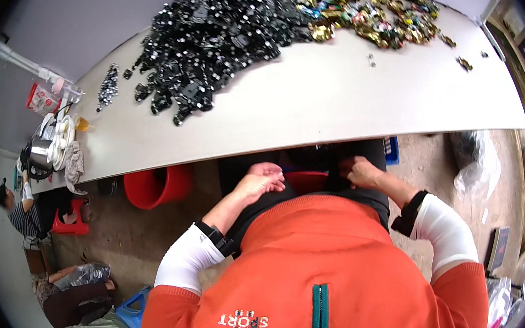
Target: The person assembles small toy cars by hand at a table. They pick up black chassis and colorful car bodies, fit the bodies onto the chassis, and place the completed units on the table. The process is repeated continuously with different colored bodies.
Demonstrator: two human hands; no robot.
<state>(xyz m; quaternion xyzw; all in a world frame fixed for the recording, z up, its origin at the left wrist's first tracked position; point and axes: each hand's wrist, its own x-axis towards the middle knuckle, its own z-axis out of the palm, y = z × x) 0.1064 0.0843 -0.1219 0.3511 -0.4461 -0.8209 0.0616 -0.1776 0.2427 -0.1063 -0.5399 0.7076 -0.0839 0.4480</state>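
Observation:
My left hand (263, 182) is over my lap, below the near edge of the white table (319, 109). Its fingers are curled and pressed together, and whatever they hold is too small to make out. Across from it, my right hand (361, 173) is also closed, above my right thigh. Its fingertips are partly lost against the dark trousers, so any held thing is hidden. Between the hands, a red tub (307, 180) shows below the table edge. On the tabletop lies a large heap of shiny black pieces (205, 43), beyond my hands.
Gold and coloured shiny pieces (380, 16) lie at the far right of the table. Small silver pieces (109, 87) are at its left. A red bucket (156, 186) stands under the table. Two people are at the left; a clear plastic bag (477, 164) lies on the right floor.

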